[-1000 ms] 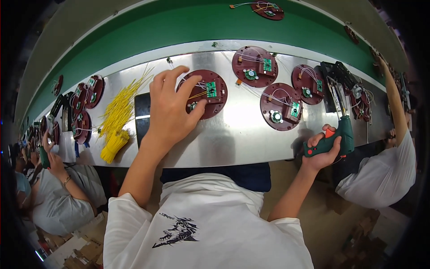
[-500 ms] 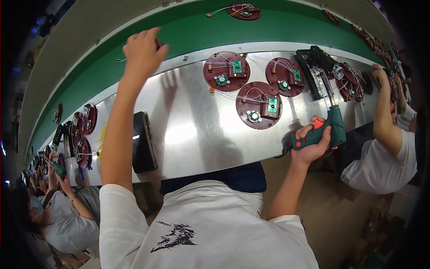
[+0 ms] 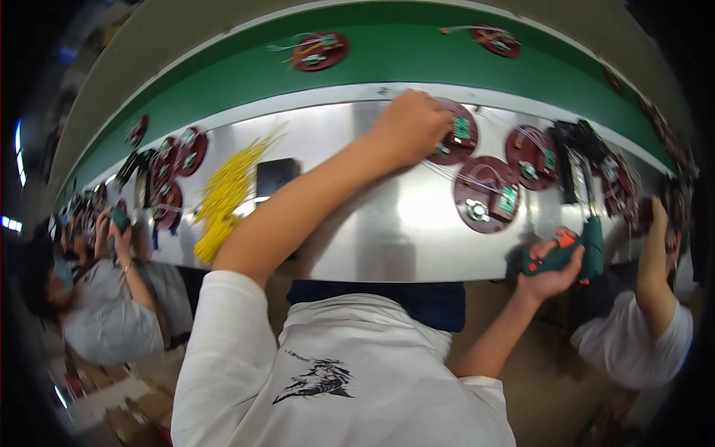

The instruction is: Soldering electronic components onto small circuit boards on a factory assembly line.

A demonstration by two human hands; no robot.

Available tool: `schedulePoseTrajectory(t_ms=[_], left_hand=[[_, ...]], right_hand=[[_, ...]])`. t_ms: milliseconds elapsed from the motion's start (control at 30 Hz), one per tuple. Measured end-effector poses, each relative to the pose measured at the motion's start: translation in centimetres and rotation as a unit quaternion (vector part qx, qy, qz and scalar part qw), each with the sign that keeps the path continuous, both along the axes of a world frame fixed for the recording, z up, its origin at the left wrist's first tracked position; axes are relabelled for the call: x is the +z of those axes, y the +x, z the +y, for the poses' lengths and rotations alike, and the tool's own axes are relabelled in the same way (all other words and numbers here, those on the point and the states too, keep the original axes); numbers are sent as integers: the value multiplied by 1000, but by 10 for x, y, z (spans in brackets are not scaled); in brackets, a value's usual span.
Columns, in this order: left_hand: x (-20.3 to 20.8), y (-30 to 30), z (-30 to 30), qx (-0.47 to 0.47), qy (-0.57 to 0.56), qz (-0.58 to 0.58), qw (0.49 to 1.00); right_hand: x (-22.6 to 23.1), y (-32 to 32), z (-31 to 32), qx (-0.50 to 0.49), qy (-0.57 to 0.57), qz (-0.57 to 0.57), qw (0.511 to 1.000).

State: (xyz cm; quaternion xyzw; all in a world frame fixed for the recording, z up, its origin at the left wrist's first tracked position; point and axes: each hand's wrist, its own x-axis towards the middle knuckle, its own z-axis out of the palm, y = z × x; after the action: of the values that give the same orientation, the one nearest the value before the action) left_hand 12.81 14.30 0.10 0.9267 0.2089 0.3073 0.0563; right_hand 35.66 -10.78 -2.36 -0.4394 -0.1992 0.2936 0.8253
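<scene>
My right hand (image 3: 553,280) is closed around the handle of a green soldering gun (image 3: 591,249) with a red trigger, its tip pointing away over the bench. My left hand (image 3: 414,128) is curled at the left edge of a round maroon disc (image 3: 463,132) bearing a green circuit board. Its fingertips are blurred and partly hidden, so what they hold does not show. Two similar discs with boards and white wires lie close by, a nearer disc (image 3: 477,217) and a right-hand disc (image 3: 530,177).
Yellow wires (image 3: 223,205) lie in a bundle on the metal bench (image 3: 365,246), beside a dark flat object (image 3: 277,177). Black equipment (image 3: 572,160) stands to the right. More discs sit on the green belt (image 3: 402,52) behind. Co-workers sit on both sides.
My left hand has come down and right from over the green belt to the leftmost disc. The soldering gun stays in my right hand. The view has shifted left, showing the yellow wires.
</scene>
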Motion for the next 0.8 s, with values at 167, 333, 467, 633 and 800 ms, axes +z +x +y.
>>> schedulePoseTrajectory(t_ms=[167, 333, 467, 633, 800], left_hand=[[5, -19, -13, 31, 4, -3, 999], [23, -66, -26, 30, -3, -17, 999], [29, -111, -39, 41, -54, 20, 997], [37, -138, -62, 86, -44, 28, 995], [52, -212, -67, 321, 33, 50, 945]], right_hand=[[3, 2, -4, 23, -25, -15, 999], [3, -2, 1, -3, -53, -30, 998], [6, -5, -2, -1, -62, -29, 998], [7, -4, -1, 2, -69, -25, 997], [7, -3, -2, 4, -68, -31, 997]])
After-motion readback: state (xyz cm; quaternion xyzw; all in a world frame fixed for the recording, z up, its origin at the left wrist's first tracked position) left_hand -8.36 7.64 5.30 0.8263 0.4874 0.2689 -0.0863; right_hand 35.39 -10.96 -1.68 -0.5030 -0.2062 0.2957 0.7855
